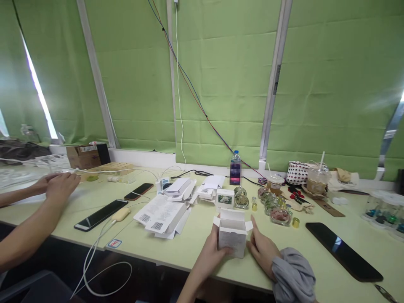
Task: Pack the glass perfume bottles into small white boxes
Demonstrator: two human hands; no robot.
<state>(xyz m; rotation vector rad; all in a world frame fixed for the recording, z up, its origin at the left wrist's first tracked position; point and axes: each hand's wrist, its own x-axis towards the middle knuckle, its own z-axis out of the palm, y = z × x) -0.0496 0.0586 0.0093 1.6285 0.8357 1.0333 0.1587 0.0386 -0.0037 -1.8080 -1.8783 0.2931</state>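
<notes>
I hold a small white cardboard box [232, 233] with its top flaps open, upright on the pale green table [195, 248]. My left hand [212, 252] grips its left side. My right hand [262, 249], with a grey sleeve at the wrist, holds its right side with a finger raised by a flap. Just behind stands a closed white box [225, 198] with a picture on it. Several flat white cartons with barcodes [162, 215] lie to the left.
Round glass jars [273, 206] and small gold caps sit behind on the right, with a water bottle [235, 168] and an iced drink cup [317, 179]. Dark phones lie at left [101, 214] and right [343, 251]. Another person's hands [58, 185] rest at far left.
</notes>
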